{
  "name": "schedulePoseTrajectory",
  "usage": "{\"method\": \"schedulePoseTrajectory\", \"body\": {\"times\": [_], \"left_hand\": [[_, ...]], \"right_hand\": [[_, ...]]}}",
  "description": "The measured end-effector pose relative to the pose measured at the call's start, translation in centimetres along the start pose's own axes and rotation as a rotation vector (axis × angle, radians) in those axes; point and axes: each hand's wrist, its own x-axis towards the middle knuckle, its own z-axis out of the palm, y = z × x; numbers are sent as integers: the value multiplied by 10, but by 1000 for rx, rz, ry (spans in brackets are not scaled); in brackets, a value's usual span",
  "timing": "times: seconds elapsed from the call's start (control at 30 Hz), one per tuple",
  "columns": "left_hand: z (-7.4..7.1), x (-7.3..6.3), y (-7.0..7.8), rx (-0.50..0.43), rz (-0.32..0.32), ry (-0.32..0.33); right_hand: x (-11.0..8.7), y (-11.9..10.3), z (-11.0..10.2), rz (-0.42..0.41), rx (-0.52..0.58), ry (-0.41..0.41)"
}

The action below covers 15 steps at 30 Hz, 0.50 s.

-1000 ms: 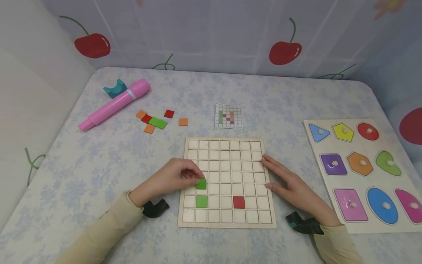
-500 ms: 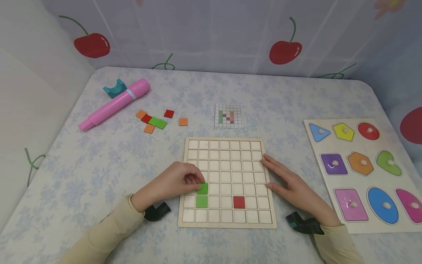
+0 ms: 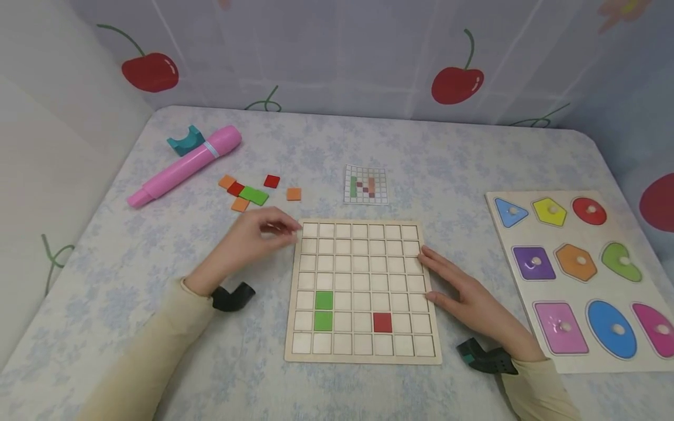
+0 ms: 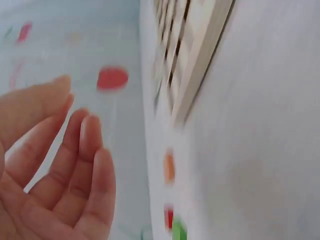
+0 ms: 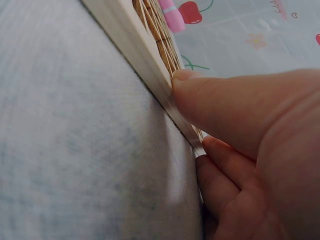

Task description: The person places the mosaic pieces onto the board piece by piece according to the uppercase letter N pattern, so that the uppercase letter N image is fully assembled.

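Observation:
A wooden grid board [image 3: 351, 264] lies in the middle of the table. Two green square tiles, one [image 3: 323, 300] right above the other [image 3: 323, 321], sit in its second column, and a red tile [image 3: 382, 322] sits farther right. My left hand [image 3: 258, 237] is raised beside the board's upper left edge, fingers loosely bent and holding nothing; the left wrist view shows a gap between thumb and fingertips. My right hand [image 3: 463, 292] rests against the board's right edge, with thumb and fingertips touching the rim, as the right wrist view also shows.
Loose orange, red and green tiles [image 3: 254, 195] lie beyond the left hand. A small printed grid card [image 3: 365, 185] lies behind the board. At the back left are a pink marker-shaped tube [image 3: 184, 166] and a teal piece [image 3: 186, 141]. A knobbed shape puzzle [image 3: 574, 280] lies at right.
My left hand set the second green tile into the cell above the first, let go of it, and moved up and left toward the loose tiles. My right hand stayed put.

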Motion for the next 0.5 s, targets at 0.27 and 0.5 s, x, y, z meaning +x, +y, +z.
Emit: {"method": "schedulePoseTrajectory", "body": {"times": [0.27, 0.5], "left_hand": [[-63, 6, -49, -9, -355, 287], [-74, 2, -70, 59, -461, 160]], "right_hand": [[0, 3, 3, 9, 6, -4], [0, 0, 0, -18, 6, 9]]}}
